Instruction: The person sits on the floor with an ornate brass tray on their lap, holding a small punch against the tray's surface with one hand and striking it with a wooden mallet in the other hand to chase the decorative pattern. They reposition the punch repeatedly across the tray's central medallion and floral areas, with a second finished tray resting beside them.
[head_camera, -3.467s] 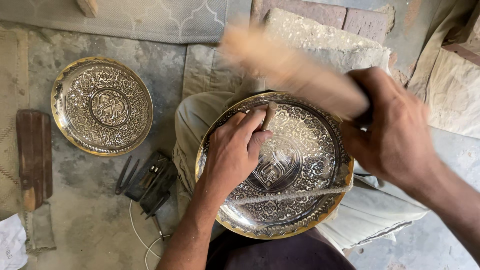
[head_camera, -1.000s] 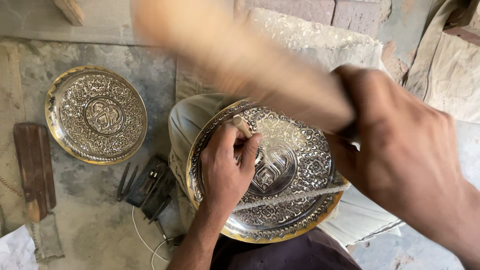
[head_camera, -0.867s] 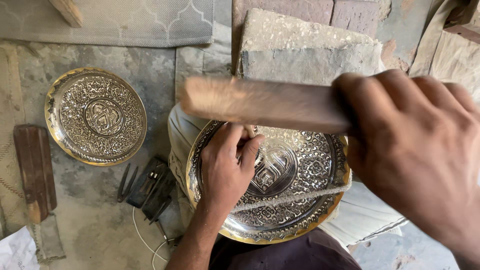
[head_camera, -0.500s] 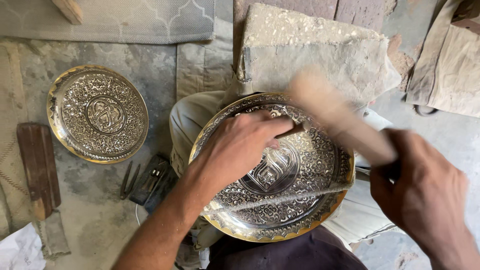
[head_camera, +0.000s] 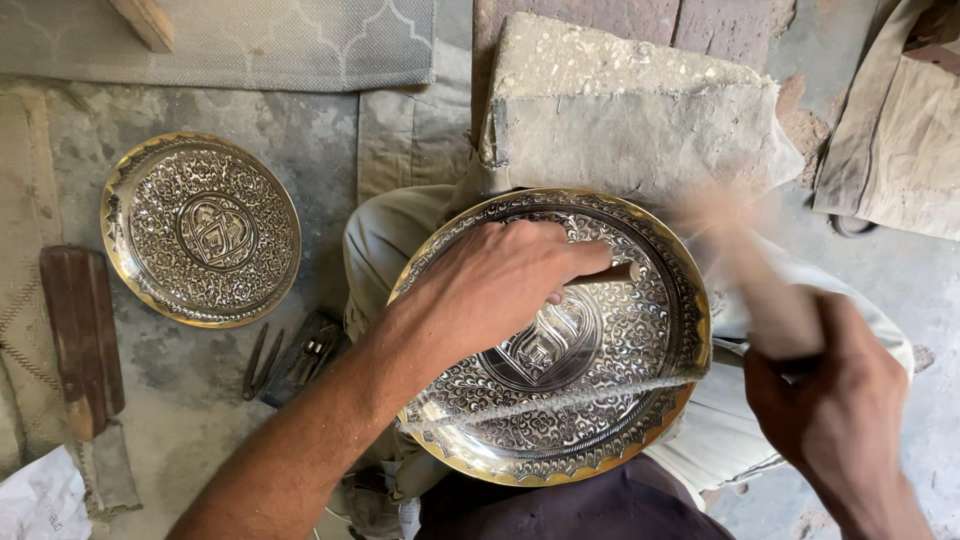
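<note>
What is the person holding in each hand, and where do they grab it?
The left hand pinches a thin punch near its upper end, tip on the plate. The right hand grips a blurred wooden mallet by its lower end.

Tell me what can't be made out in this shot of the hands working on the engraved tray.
All in the head view:
- Wooden mallet in the right hand: motion blur smears its head.
- Punch in the left hand: fingers hide all but one end.
- Engraved tray: the left hand covers its upper left.
- Small tools on the floor: too small to identify.
- Second engraved plate: fully visible.
</note>
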